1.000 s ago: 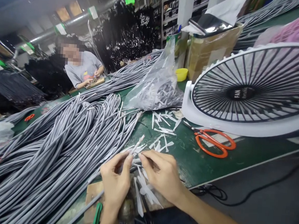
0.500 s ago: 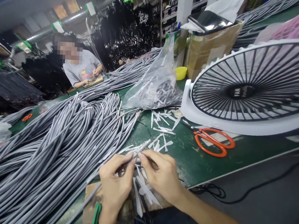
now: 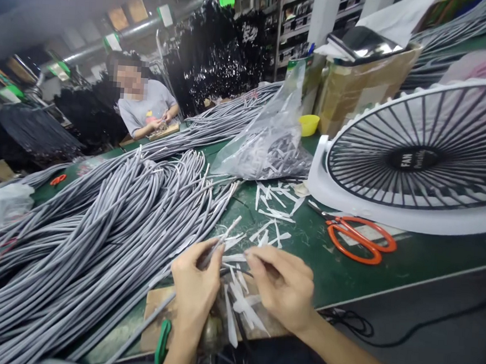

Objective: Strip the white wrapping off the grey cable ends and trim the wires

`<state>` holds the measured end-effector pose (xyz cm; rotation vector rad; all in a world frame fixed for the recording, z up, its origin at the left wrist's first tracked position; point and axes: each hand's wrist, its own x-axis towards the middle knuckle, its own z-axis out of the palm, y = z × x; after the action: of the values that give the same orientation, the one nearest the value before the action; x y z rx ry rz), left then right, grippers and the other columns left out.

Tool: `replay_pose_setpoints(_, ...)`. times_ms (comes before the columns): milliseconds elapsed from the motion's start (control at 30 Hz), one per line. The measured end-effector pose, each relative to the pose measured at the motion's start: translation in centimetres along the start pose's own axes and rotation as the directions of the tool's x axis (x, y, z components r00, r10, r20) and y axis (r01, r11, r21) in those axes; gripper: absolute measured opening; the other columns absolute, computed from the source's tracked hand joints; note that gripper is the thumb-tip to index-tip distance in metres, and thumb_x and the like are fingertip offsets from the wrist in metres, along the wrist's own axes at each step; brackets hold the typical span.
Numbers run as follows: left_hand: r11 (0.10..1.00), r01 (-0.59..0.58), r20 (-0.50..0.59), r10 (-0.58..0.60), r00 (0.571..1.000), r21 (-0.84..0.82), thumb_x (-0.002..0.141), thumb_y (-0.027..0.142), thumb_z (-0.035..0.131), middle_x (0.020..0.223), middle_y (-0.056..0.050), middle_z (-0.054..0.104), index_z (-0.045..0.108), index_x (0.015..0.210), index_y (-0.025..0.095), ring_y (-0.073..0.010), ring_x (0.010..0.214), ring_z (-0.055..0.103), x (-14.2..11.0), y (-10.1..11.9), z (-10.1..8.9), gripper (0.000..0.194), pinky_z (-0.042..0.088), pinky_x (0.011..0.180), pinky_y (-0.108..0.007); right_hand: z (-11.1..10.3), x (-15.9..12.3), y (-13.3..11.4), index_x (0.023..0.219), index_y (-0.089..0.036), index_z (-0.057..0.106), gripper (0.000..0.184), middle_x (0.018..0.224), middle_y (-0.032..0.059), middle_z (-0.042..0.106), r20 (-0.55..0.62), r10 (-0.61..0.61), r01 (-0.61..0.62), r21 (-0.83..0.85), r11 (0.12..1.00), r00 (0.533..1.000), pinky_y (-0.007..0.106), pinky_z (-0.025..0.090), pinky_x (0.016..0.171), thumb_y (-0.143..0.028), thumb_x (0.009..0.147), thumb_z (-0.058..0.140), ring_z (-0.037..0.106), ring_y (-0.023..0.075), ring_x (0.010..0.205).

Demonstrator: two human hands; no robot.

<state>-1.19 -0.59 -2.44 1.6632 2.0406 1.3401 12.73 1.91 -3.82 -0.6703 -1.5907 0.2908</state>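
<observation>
My left hand (image 3: 196, 287) is closed in a pinch round the end of a grey cable (image 3: 218, 244), whose pale tip sticks up past the fingers. To its right, my right hand (image 3: 283, 282) is apart from the cable, thumb and forefinger pressed together. A white strip (image 3: 234, 257) reaches toward those fingertips; whether they grip it I cannot tell. Below and between the hands, white strips (image 3: 247, 310) lie over a wooden board (image 3: 155, 303). More white strips (image 3: 266, 239) are scattered on the green table (image 3: 327, 282) just beyond.
A thick bundle of grey cables (image 3: 97, 238) covers the left side. Orange-handled scissors (image 3: 359, 239) lie at right, before a white fan (image 3: 415, 161). A clear bag of strips (image 3: 276, 154) stands behind. Across the table sits a co-worker (image 3: 148, 106). A green handle (image 3: 162, 343) is near my left wrist.
My right hand has come away from the cable end and moved right, fingers still pinched. My left hand keeps its hold on the cable. The whole view has shifted slightly.
</observation>
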Motion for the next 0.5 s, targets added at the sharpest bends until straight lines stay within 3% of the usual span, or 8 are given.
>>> replay_pose_setpoints(100,1.0,-0.026,-0.02,0.026,0.999,-0.003,0.078,0.031,0.063,0.074,-0.006,0.074,0.073,0.078,0.016,-0.0195,0.067,0.069,-0.33,-0.12,-0.18,0.018,0.055,0.066,-0.029,0.42,0.03,0.49,0.077,-0.017,0.063,0.013,0.063,0.0028,0.066,0.027,0.047,-0.043,-0.136,0.99,0.999,0.025,0.047,0.057,-0.012,0.086,0.054,0.06,0.014,0.056)
replay_pose_setpoints(300,0.952,-0.281,-0.089,0.292,0.952,0.117,0.077,0.021,0.063,0.058,0.0,0.065,0.068,0.069,0.017,-0.0105,0.046,0.054,-0.54,0.41,-0.72,0.011,0.043,0.046,-0.021,0.63,-0.06,0.55,0.073,-0.017,0.066,0.017,0.059,0.0022,0.065,0.085,0.0,0.024,-0.274,0.961,0.996,0.026,0.043,0.06,-0.017,0.087,0.055,0.055,0.0143,0.056)
replay_pose_setpoints(500,0.919,-0.367,-0.073,0.379,0.922,0.141,0.077,0.013,0.06,0.058,0.001,0.062,0.065,0.07,0.017,-0.0108,0.051,0.056,-0.49,0.54,-0.83,0.01,0.045,0.051,-0.02,0.81,-0.12,0.38,0.072,-0.016,0.066,0.021,0.057,0.0018,0.064,0.115,-0.019,0.055,-0.322,0.945,0.993,0.027,0.04,0.058,-0.016,0.088,0.052,0.053,0.0146,0.054)
